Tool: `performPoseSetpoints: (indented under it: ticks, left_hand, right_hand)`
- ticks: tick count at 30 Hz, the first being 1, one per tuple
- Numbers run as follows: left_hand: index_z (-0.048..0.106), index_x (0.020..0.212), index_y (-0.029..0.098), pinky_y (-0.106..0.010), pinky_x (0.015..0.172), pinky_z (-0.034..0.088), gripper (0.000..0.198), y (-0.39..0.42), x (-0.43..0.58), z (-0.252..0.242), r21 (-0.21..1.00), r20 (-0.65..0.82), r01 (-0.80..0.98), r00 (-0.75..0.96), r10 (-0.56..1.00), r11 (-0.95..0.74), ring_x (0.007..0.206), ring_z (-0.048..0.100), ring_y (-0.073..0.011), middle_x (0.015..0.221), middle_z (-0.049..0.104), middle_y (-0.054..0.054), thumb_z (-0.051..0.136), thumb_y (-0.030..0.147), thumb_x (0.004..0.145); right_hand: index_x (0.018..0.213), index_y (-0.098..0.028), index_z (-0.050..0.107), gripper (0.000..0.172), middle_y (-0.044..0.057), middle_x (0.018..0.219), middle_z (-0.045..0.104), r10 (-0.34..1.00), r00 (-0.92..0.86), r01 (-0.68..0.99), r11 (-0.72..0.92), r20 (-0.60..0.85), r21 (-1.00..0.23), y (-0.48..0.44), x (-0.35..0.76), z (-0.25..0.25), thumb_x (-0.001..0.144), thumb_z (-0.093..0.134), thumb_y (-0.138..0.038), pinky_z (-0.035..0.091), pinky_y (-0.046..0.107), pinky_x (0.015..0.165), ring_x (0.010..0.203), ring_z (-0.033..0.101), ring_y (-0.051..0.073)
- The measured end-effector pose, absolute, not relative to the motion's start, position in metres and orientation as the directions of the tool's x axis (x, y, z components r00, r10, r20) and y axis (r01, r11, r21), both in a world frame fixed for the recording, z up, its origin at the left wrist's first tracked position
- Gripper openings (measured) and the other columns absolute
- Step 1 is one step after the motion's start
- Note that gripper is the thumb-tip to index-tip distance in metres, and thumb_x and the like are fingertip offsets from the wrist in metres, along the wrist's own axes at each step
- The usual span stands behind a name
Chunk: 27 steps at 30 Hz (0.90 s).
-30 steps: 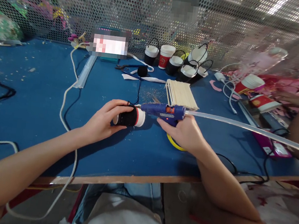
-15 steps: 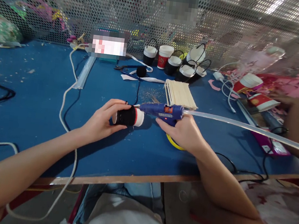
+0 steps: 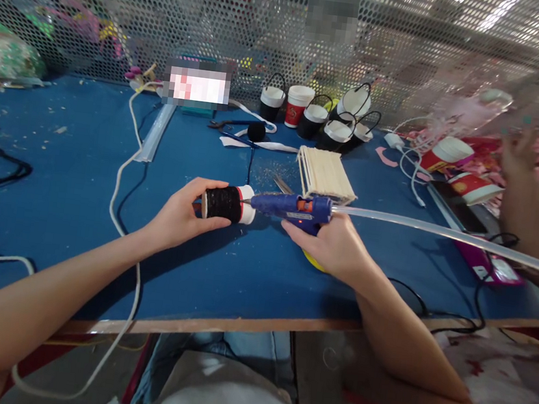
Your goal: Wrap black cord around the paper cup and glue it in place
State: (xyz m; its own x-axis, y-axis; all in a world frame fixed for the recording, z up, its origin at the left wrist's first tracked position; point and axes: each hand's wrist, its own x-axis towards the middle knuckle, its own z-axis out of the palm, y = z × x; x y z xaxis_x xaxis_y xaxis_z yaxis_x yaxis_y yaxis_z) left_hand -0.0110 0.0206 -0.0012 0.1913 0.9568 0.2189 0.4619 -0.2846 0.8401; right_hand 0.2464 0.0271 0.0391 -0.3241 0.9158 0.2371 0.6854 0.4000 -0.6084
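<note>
My left hand (image 3: pixel 184 211) grips a paper cup (image 3: pixel 224 203) lying on its side, wrapped in black yarn, with a thin red band and a white rim facing right. In my right hand (image 3: pixel 337 244) is a blue glue gun (image 3: pixel 293 206), its nozzle at the cup near the red band; whether it touches I cannot tell. A long clear glue stick (image 3: pixel 424 226) runs out of the gun's back to the right. Black yarn leads from the cup's upper side toward a small black yarn ball (image 3: pixel 256 131). Below the gun a yellow ring-shaped item (image 3: pixel 314 262) is partly hidden by my hand.
Several black-wrapped cups with handles (image 3: pixel 313 122) and a red paper cup (image 3: pixel 299 106) stand at the back. A bundle of cream sticks (image 3: pixel 326 173), pliers (image 3: pixel 232 123) and a white cable (image 3: pixel 116 190) lie on the blue table (image 3: pixel 75 139). Another person's hand (image 3: pixel 521 154) is at right, near a phone (image 3: pixel 458 207).
The cup has turned a little in my left hand, and its rim now sits slightly left of before. The gun's nozzle has dropped slightly. The other person's hand has lifted away from the phone.
</note>
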Motion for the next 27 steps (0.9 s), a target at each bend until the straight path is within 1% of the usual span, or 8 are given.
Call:
performPoseSetpoints:
  ticks: [4,8,13,16,19,20,23,27]
  left_hand:
    - [0.051,0.116,0.02,-0.04,0.082,0.052,0.057,0.021,-0.01,0.002,0.885,0.146,0.422,0.147,0.978,-0.196,0.099,0.06,-0.0223,0.114,0.058,-0.008,0.073,0.036,0.066]
    - [0.052,0.114,0.019,-0.041,0.082,0.052,0.055,0.02,-0.009,0.004,0.909,0.115,0.387,0.132,0.985,-0.158,0.096,0.061,-0.0219,0.112,0.06,-0.008,0.073,0.036,0.066]
    - [0.05,0.116,0.021,-0.04,0.081,0.053,0.058,0.022,-0.01,0.0,0.931,0.139,0.326,0.105,0.985,-0.166,0.097,0.06,-0.021,0.116,0.057,-0.008,0.072,0.036,0.065]
    - [0.048,0.117,0.021,-0.041,0.08,0.053,0.059,0.022,-0.01,-0.002,0.936,0.137,0.314,0.087,0.987,-0.157,0.094,0.06,-0.0208,0.113,0.058,-0.008,0.072,0.036,0.065]
    - [0.048,0.119,0.021,-0.04,0.079,0.053,0.06,0.022,-0.01,-0.003,0.937,0.139,0.312,0.07,0.988,-0.154,0.092,0.06,-0.0208,0.111,0.059,-0.008,0.072,0.036,0.065]
    - [0.047,0.119,0.021,-0.04,0.079,0.053,0.061,0.021,-0.01,-0.003,0.936,0.143,0.314,0.067,0.987,-0.157,0.093,0.06,-0.0209,0.112,0.058,-0.008,0.072,0.036,0.065]
    - [0.047,0.12,0.021,-0.04,0.08,0.053,0.061,0.02,-0.01,-0.002,0.93,0.151,0.329,0.069,0.986,-0.166,0.094,0.06,-0.0211,0.115,0.057,-0.009,0.072,0.037,0.066]
    - [0.047,0.12,0.022,-0.04,0.079,0.053,0.061,0.02,-0.01,-0.001,0.919,0.158,0.353,0.08,0.984,-0.176,0.094,0.059,-0.0214,0.115,0.057,-0.008,0.071,0.038,0.066]
  right_hand:
    - [0.067,-0.017,0.06,0.02,-0.002,0.056,0.058,0.917,-0.333,0.692,0.395,0.219,-0.605,0.027,0.246,0.04,0.074,0.059,-0.036,0.042,0.024,0.048,0.051,0.052,0.012]
    - [0.065,-0.018,0.058,0.022,-0.002,0.053,0.057,0.927,-0.334,0.699,0.365,0.17,-0.615,0.027,0.248,0.045,0.074,0.059,-0.038,0.041,0.024,0.045,0.048,0.05,0.012]
    - [0.073,-0.017,0.059,0.025,-0.003,0.046,0.054,0.953,-0.3,0.614,0.232,0.049,-0.755,0.031,0.25,0.055,0.072,0.062,-0.042,0.039,0.025,0.039,0.039,0.048,0.011]
    - [0.077,-0.016,0.061,0.028,-0.001,0.054,0.06,0.953,-0.285,0.572,0.257,0.105,-0.779,0.038,0.256,0.056,0.07,0.064,-0.042,0.041,0.025,0.042,0.046,0.053,0.013]
    - [0.082,-0.015,0.064,0.033,0.004,0.07,0.067,0.956,-0.227,0.624,0.288,0.184,-0.726,0.049,0.262,0.055,0.071,0.063,-0.046,0.044,0.026,0.051,0.06,0.059,0.016]
    - [0.082,-0.015,0.064,0.034,0.004,0.072,0.067,0.958,-0.201,0.652,0.288,0.206,-0.701,0.054,0.264,0.055,0.072,0.062,-0.048,0.044,0.027,0.053,0.062,0.059,0.016]
    - [0.071,-0.015,0.061,0.037,0.004,0.062,0.063,0.956,-0.092,0.744,0.252,0.279,-0.619,0.072,0.268,0.058,0.074,0.056,-0.052,0.039,0.026,0.05,0.056,0.055,0.015]
    - [0.054,-0.019,0.049,0.042,0.002,0.047,0.052,0.952,0.013,0.852,0.15,0.306,-0.502,0.104,0.278,0.058,0.074,0.053,-0.055,0.033,0.027,0.049,0.049,0.049,0.014]
